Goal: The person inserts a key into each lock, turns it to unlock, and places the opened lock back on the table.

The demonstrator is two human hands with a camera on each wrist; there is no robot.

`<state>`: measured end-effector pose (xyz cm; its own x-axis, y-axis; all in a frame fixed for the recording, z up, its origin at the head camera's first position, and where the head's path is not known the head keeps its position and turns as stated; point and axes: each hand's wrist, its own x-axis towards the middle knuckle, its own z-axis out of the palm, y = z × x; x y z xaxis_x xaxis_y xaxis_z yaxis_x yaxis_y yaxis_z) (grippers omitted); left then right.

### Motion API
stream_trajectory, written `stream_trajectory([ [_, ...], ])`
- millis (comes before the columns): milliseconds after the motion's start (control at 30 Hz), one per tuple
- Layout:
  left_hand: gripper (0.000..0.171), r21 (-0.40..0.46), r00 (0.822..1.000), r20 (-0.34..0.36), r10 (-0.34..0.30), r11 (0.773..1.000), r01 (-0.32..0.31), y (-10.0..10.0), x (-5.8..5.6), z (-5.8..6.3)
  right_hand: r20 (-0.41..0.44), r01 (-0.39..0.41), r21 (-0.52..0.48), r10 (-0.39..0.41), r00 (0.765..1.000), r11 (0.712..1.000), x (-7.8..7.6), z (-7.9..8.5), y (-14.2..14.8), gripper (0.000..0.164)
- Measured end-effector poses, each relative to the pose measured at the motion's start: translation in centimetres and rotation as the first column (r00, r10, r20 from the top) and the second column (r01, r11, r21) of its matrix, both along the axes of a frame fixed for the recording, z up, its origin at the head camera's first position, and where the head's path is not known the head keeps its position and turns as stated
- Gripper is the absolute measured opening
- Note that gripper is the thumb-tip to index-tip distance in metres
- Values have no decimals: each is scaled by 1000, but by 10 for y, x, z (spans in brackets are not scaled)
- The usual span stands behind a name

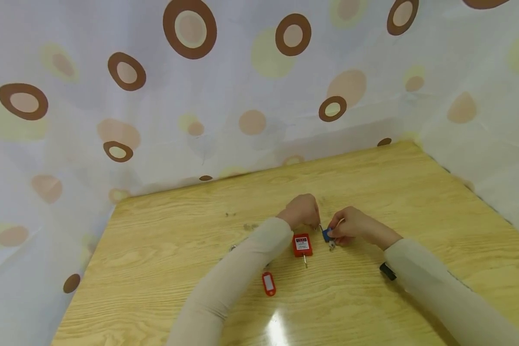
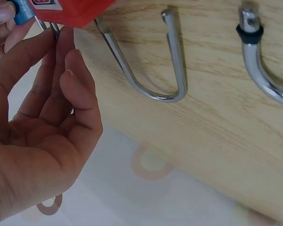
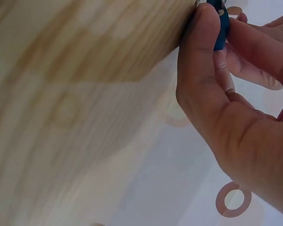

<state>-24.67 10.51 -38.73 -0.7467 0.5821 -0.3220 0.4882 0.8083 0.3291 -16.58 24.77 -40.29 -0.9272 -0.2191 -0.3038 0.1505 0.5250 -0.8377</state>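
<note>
A small blue padlock is pinched between the thumb and fingers of my right hand. The right wrist view shows its dark blue side between the fingertips. Small keys hang at its lower end. My left hand pinches the padlock's thin metal shackle at the fingertips; the exact contact is partly hidden. Just in front of the left hand, a red padlock with a white label lies on the wooden table, its metal shackle towards the near side.
A red key tag lies nearer on the table. In the left wrist view a curved metal shackle with a black ring rests on the wood; the left sleeve partly hides items there in the head view. A dotted curtain hangs behind.
</note>
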Motion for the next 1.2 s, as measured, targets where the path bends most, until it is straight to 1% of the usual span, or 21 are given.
stream_trajectory([
  [33,23,-9,1000,-14,-4,1000,4,1,-1,0,-4,0,10,0,1000,1000,-1,0,0,13],
  [133,29,-19,1000,-28,6,1000,-6,2,-2,-2,-20,2,38,-1,1000,999,-3,-1,-1,13],
  [267,40,-13,998,2,63,998,-63,0,-2,-10,-9,-5,46,5,1000,999,-5,-6,-2,13],
  [367,44,2,996,6,84,996,-84,-1,0,-16,10,-8,34,8,1000,999,-6,-12,-2,13],
  [433,44,10,997,-14,82,997,-82,-2,2,-18,17,-6,34,5,1000,999,-6,-15,-2,14],
  [600,43,3,998,-27,61,998,-61,-6,6,-18,42,-1,33,0,999,999,-4,-18,-5,13],
  [733,45,12,999,-20,40,999,-40,-7,6,-15,26,-14,41,13,1000,999,-3,-14,-6,10],
  [867,49,18,999,-9,38,999,-38,-6,5,-12,0,-34,93,34,999,995,-5,-7,-7,10],
  [1033,49,-26,999,-7,49,998,-49,-5,2,-13,-16,-58,143,61,998,988,-7,-5,-7,12],
  [1200,47,-60,998,-40,40,997,-42,-4,1,-14,-17,-54,176,58,998,983,-8,-5,-8,13],
])
